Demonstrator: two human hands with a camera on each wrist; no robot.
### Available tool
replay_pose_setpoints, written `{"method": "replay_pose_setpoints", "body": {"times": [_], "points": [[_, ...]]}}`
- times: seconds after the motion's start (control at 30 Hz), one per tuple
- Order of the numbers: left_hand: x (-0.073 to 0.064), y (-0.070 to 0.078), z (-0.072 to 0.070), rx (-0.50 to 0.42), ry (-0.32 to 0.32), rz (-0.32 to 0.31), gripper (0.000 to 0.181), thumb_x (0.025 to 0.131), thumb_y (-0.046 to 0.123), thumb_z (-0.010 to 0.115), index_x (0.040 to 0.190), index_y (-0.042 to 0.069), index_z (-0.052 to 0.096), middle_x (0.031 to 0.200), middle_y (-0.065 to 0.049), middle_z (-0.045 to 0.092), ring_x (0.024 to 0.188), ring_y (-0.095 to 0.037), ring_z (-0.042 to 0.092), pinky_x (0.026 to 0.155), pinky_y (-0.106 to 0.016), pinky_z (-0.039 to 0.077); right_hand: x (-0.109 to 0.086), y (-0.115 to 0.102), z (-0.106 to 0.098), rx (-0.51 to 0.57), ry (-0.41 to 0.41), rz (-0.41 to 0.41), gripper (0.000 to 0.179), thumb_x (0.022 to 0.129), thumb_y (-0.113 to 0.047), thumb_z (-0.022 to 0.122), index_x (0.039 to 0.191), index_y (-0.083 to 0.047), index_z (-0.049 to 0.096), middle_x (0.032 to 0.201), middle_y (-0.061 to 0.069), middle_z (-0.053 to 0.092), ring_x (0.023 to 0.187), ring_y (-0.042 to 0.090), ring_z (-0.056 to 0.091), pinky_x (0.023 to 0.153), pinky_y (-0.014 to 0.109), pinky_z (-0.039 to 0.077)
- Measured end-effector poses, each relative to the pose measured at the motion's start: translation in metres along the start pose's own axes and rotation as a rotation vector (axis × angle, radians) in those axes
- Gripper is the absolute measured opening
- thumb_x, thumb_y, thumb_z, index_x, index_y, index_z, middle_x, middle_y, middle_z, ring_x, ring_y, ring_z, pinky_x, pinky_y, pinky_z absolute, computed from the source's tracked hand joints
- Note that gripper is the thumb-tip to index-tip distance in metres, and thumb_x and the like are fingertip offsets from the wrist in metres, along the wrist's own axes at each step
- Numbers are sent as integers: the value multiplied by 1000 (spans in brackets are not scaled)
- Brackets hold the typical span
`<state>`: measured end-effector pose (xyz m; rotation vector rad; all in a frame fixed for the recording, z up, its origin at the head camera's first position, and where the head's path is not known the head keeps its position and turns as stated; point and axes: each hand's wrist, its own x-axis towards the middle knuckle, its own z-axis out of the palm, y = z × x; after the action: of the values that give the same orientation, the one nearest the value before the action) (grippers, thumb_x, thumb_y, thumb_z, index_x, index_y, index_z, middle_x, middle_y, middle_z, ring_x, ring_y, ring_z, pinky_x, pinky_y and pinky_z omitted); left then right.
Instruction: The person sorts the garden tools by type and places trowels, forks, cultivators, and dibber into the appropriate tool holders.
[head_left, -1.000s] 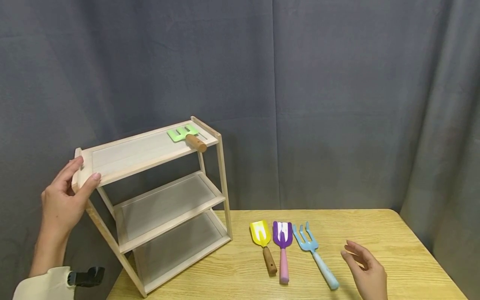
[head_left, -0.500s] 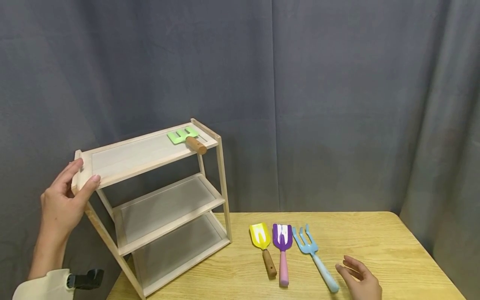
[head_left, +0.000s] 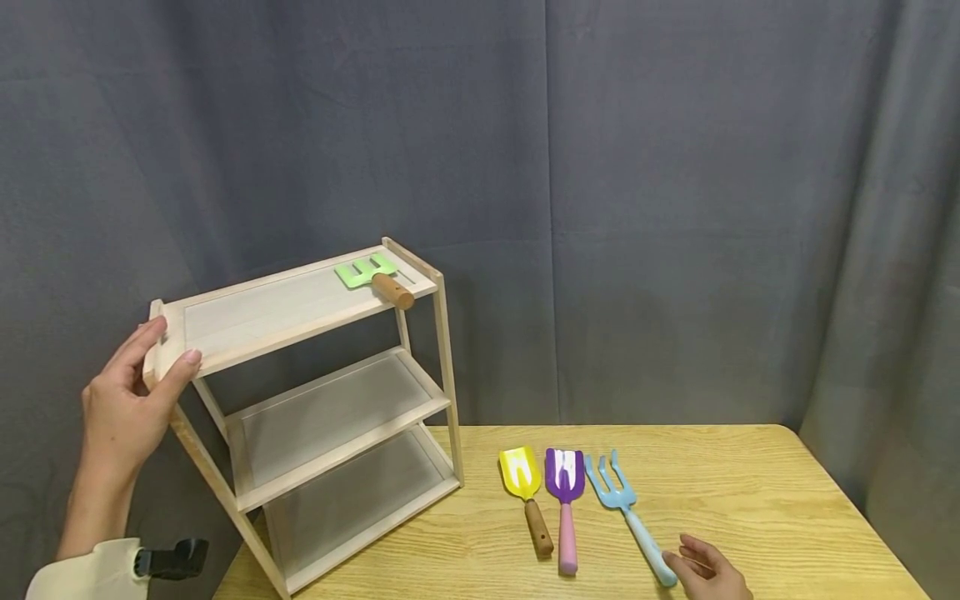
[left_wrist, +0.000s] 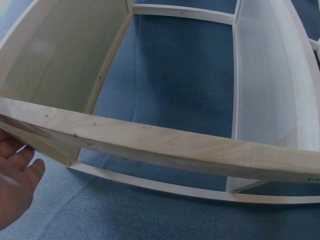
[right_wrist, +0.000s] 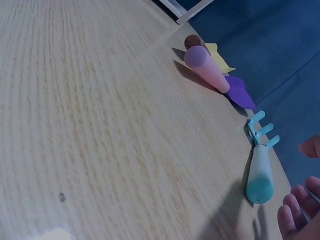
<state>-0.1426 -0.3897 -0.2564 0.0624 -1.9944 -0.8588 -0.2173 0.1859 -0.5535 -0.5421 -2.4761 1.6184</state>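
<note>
My left hand grips the left end of a pale wooden three-tier shelf, thumb on the top board's front corner and fingers over the side rail. On that top board lies a green hand fork with a wooden handle, at the right end. Low on the right, my right hand hovers beside the handle of a light blue garden fork, its thumb tip overlapping the handle end in the head view. The right wrist view shows loosely bent fingers apart from the blue fork, holding nothing.
Left of the blue fork lie a purple trowel with a pink handle and a yellow trowel with a brown handle. All rest on a wood-grain table. A grey curtain hangs behind the table.
My right hand has come down and to the left, closer to the blue fork's handle. My left hand keeps its place on the shelf, and the tools lie as before.
</note>
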Motion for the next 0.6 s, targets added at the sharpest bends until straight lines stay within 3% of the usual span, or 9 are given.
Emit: {"method": "replay_pose_setpoints", "body": {"times": [0.17, 0.37, 0.6], "points": [[0, 0, 0, 3, 0, 3, 54, 78, 14, 67, 129, 13, 49, 134, -4, 41, 121, -6, 35, 87, -9, 32, 1, 5, 3, -5, 14, 7, 88, 58, -65, 67, 113, 2, 55, 103, 21, 59, 88, 34, 58, 65, 38, 50], [0, 0, -1, 16, -9, 2, 53, 79, 15, 66, 129, 12, 48, 134, -2, 42, 122, -4, 33, 92, -14, 29, 4, 10, 1, -9, -84, -5, 86, 61, -57, 71, 115, 7, 51, 105, 25, 55, 90, 37, 57, 64, 37, 50], [0, 0, 0, 14, -10, 4, 53, 79, 15, 66, 129, 13, 48, 134, -1, 42, 122, -5, 33, 93, -14, 29, 12, 16, 1, -65, -181, 14, 93, 61, -60, 69, 117, 10, 46, 104, 27, 54, 93, 40, 52, 68, 39, 48]]}}
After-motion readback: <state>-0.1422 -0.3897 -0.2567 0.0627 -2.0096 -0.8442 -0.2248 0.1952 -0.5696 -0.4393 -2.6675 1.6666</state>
